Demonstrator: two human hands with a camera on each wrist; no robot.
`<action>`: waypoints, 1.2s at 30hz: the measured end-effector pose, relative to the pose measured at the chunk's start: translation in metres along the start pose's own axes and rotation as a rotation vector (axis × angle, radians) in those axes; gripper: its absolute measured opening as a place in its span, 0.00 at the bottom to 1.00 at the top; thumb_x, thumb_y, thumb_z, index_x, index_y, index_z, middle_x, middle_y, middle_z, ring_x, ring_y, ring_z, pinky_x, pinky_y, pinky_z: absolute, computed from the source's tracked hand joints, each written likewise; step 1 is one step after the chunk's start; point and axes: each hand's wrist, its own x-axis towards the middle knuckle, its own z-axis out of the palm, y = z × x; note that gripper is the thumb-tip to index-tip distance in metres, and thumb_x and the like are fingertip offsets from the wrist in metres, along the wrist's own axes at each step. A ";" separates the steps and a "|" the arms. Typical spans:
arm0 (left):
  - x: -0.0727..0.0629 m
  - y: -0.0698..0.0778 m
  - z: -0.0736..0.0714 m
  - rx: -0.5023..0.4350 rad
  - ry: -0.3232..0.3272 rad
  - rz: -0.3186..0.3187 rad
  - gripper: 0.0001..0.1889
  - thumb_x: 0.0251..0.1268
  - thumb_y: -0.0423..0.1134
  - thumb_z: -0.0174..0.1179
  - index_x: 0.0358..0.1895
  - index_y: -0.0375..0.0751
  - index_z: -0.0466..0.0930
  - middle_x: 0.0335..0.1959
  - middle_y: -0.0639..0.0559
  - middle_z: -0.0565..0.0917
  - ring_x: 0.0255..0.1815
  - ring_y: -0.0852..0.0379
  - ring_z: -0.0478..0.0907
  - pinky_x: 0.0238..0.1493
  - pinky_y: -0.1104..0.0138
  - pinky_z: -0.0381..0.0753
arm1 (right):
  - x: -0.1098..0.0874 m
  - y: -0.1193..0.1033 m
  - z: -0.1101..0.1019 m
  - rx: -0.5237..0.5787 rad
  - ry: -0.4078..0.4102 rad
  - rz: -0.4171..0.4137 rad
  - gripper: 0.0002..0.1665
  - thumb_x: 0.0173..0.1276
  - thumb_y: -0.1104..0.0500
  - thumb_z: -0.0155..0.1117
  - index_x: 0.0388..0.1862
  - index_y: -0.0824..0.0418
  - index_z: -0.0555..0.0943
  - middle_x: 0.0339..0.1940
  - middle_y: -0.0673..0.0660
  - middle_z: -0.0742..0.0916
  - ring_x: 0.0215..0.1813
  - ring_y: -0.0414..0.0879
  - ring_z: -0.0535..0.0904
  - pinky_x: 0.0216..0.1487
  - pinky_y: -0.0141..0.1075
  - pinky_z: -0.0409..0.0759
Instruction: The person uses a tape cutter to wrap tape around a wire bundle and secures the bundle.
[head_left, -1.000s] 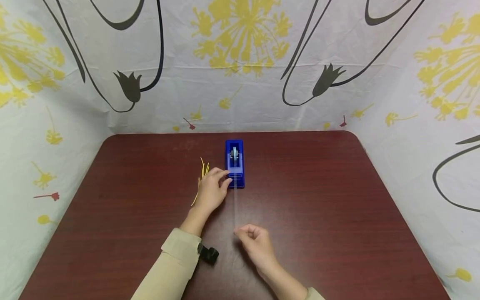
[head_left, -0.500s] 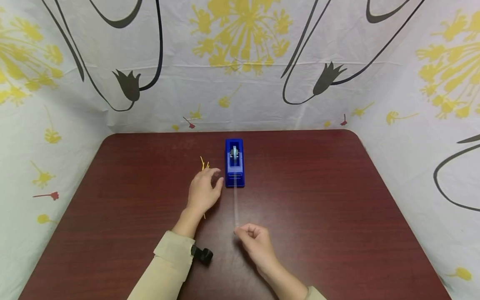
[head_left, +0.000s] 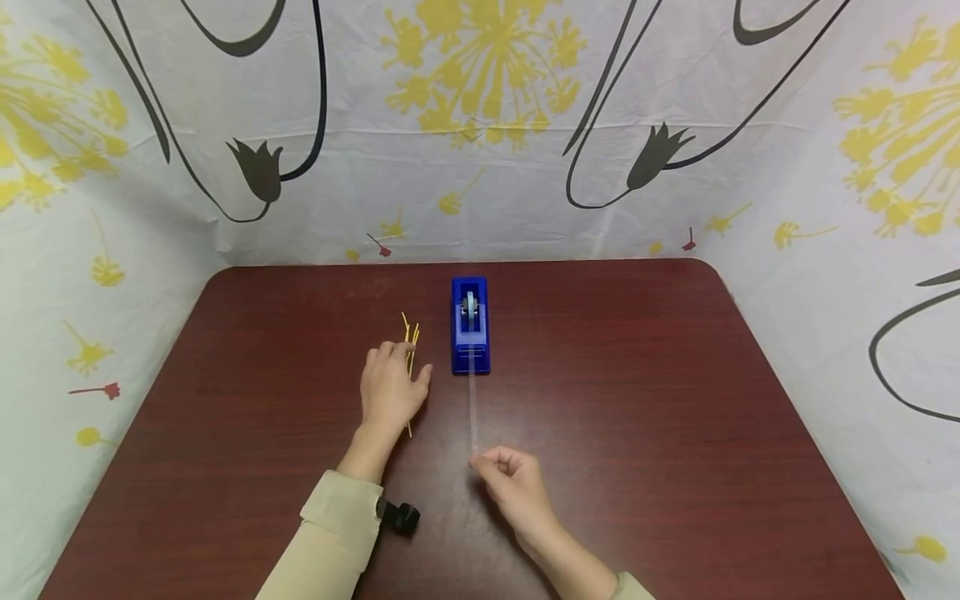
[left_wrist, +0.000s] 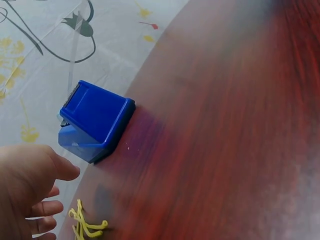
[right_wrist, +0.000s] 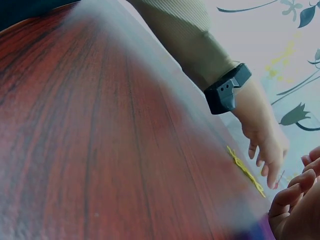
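Note:
A blue tape dispenser (head_left: 470,357) stands near the back of the table, its tape roll upright. From it a strip of clear tape (head_left: 473,412) stretches toward the front, and my right hand (head_left: 516,487) pinches its end between thumb and finger. My left hand (head_left: 387,385) hovers palm-down at a bundle of thin yellow strands (head_left: 416,333), fingers loosely spread; contact cannot be made out from the head view. In the left wrist view the strands (left_wrist: 86,222) have bent tips and lie beyond the fingers, apart from them. The right wrist view shows the strands (right_wrist: 246,172) beside the left hand (right_wrist: 267,142).
A dark red wooden table (head_left: 637,392) with rounded back corners carries everything. White cloth (head_left: 517,208) with yellow and grey flower prints hangs behind it and along both sides. A black wrist camera (head_left: 399,517) sticks out from the left cuff.
My left hand has left the front of the tape dispenser and moved left to the yellow strands, its fingers spreading. The right hand stays in place, pinching the tape.

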 end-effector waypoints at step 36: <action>-0.014 -0.019 -0.004 0.107 -0.030 -0.112 0.22 0.61 0.53 0.69 0.44 0.35 0.86 0.41 0.40 0.80 0.46 0.39 0.75 0.43 0.50 0.78 | 0.003 0.005 0.001 0.011 -0.011 -0.003 0.11 0.66 0.67 0.66 0.30 0.77 0.79 0.14 0.47 0.71 0.16 0.35 0.61 0.21 0.26 0.59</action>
